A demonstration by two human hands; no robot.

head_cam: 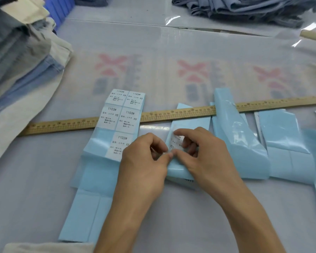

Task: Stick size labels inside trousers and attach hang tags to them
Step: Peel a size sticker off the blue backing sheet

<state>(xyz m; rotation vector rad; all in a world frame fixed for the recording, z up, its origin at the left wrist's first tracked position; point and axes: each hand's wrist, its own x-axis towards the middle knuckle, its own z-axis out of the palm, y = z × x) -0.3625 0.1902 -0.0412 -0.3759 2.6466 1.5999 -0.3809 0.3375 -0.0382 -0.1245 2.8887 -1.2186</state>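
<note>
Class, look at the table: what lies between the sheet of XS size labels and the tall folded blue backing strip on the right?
In the head view, the long wooden ruler spans that stretch, with both hands pinching a white label just below.

We count five white XS size labels (112,115) left on the blue backing sheet (91,172) at the left, two in the top row, two in the second and one below, plus a sixth label (174,143) pinched between two hands, the left hand (144,161) and the right hand (204,152). We see two wooden rulers, a long one (171,114) lying across the bench (35,179) and the end of another (313,35) at the far right. Two piles of folded trousers show, one at the left (22,57) and one at the far right (244,8); the bare blue backing strips (244,143) overlap too much for us to count.
</note>
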